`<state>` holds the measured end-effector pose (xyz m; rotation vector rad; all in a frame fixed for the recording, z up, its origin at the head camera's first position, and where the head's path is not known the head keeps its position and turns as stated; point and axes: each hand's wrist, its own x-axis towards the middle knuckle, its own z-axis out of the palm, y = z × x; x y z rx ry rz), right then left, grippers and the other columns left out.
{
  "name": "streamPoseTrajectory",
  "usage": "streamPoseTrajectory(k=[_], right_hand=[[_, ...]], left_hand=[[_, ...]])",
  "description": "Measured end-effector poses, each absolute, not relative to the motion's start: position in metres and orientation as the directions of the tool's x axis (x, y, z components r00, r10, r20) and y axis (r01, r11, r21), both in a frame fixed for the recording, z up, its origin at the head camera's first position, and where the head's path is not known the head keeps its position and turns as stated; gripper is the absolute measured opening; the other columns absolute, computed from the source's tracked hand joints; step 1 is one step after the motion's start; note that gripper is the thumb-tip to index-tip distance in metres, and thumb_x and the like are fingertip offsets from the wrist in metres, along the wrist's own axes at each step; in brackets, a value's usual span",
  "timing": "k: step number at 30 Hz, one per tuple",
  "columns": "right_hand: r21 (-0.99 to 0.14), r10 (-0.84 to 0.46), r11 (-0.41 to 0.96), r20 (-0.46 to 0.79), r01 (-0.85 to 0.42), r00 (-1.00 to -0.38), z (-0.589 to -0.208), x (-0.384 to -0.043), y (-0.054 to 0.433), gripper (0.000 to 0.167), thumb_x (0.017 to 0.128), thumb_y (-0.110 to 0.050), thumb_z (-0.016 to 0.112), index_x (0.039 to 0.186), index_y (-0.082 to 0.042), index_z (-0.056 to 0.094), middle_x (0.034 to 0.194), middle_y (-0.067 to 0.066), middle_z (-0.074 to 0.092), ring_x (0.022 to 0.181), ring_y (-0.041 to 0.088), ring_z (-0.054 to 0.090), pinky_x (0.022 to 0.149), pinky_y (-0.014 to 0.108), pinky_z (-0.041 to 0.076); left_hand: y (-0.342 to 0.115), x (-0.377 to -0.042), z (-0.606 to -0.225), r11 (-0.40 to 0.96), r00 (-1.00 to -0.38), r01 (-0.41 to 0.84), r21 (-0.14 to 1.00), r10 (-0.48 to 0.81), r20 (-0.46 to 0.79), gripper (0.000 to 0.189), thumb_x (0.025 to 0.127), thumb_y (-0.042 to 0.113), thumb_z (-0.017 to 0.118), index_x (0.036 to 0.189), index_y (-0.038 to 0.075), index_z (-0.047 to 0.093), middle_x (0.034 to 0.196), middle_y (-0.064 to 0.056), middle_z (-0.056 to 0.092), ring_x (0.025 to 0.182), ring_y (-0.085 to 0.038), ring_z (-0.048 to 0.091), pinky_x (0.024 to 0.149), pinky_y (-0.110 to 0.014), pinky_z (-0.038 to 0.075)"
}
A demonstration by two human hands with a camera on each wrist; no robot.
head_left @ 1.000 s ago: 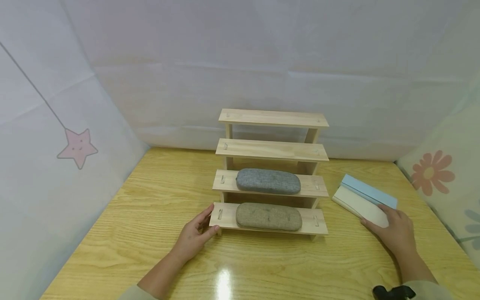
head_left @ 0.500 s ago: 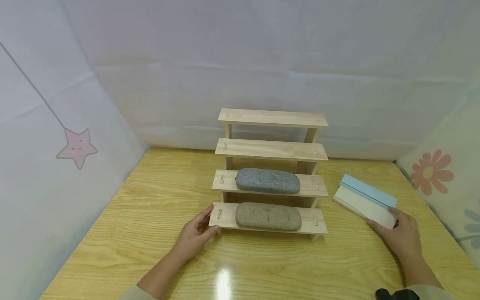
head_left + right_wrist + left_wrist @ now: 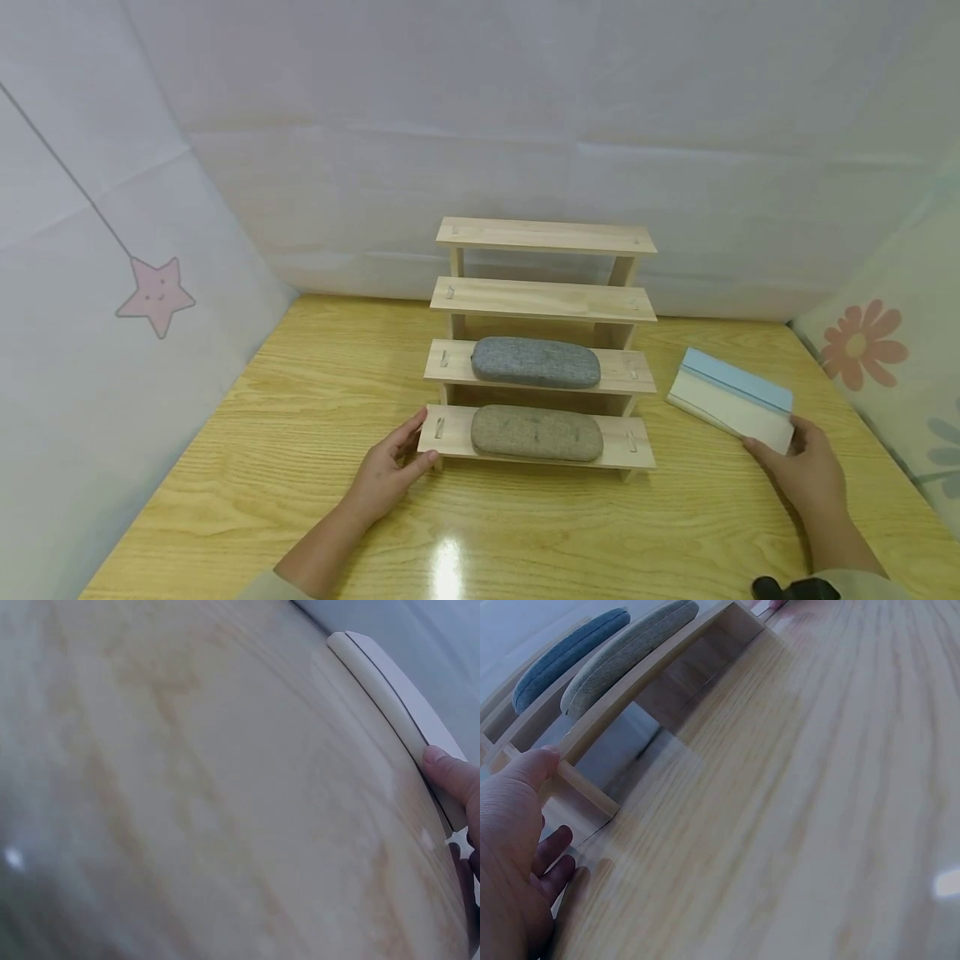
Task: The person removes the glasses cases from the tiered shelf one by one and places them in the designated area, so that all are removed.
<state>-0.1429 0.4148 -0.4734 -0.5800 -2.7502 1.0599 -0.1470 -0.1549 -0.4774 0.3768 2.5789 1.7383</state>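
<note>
A four-step wooden display stand stands mid-table. My left hand grips the left end of its lowest shelf, thumb at the front corner; in the left wrist view, the lower fingers hang loose beside the stand's leg. A tan fabric glasses case lies on that shelf, and a grey-blue glasses case on the one above. To the right, my right hand holds the near end of a cream glasses case between thumb and fingers. A light blue glasses case lies against its far side.
The two upper shelves of the stand are bare wood. A white cloth backdrop rises behind the table, with printed side walls at left and right. A black strap or device sits at my right wrist.
My right hand has shifted right, to the cream case's near end. The cream case has turned slightly and closed up against the light blue one. My left hand and the stand stay put.
</note>
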Motion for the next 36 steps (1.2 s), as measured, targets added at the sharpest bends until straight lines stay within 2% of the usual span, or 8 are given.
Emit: streamPoseTrajectory(k=[7, 12, 20, 36], right_hand=[[-0.658, 0.472, 0.633, -0.092, 0.409, -0.877, -0.470, -0.150, 0.418, 0.103, 0.090, -0.056, 0.062, 0.153, 0.007, 0.011, 0.152, 0.037, 0.026, 0.136, 0.056, 0.030, 0.108, 0.065, 0.030], [-0.638, 0.457, 0.664, -0.068, 0.391, -0.887, -0.469, -0.154, 0.420, 0.097, 0.092, -0.054, 0.059, 0.153, 0.006, 0.015, 0.149, 0.038, 0.031, 0.133, 0.057, 0.031, 0.106, 0.067, 0.029], [-0.623, 0.417, 0.698, -0.049, 0.354, -0.908, -0.469, -0.163, 0.425, 0.096, 0.095, -0.053, 0.055, 0.154, 0.006, 0.009, 0.149, 0.041, 0.025, 0.135, 0.059, 0.024, 0.108, 0.070, 0.024], [-0.630, 0.448, 0.656, -0.117, 0.415, -0.886, -0.465, -0.180, 0.429, 0.090, 0.098, -0.051, 0.050, 0.155, 0.002, 0.007, 0.154, 0.037, 0.018, 0.139, 0.056, 0.020, 0.113, 0.066, 0.022]], left_hand=[[-0.155, -0.147, -0.477, 0.347, -0.972, 0.191, 0.918, 0.201, 0.126, 0.068, 0.092, 0.028, 0.069, 0.151, 0.012, 0.039, 0.156, -0.008, 0.037, 0.137, -0.036, 0.045, 0.109, -0.050, 0.040], [-0.155, -0.147, -0.476, 0.353, -0.973, 0.188, 0.917, 0.197, 0.123, 0.068, 0.092, 0.028, 0.069, 0.151, 0.013, 0.039, 0.156, -0.008, 0.037, 0.137, -0.037, 0.045, 0.109, -0.050, 0.040], [-0.155, -0.147, -0.477, 0.351, -0.973, 0.191, 0.917, 0.192, 0.129, 0.067, 0.092, 0.026, 0.069, 0.151, 0.013, 0.039, 0.156, -0.008, 0.038, 0.136, -0.035, 0.047, 0.108, -0.050, 0.041], [-0.155, -0.147, -0.479, 0.357, -0.971, 0.197, 0.913, 0.200, 0.131, 0.066, 0.093, 0.029, 0.068, 0.151, 0.015, 0.039, 0.156, -0.008, 0.039, 0.136, -0.037, 0.046, 0.109, -0.051, 0.042]])
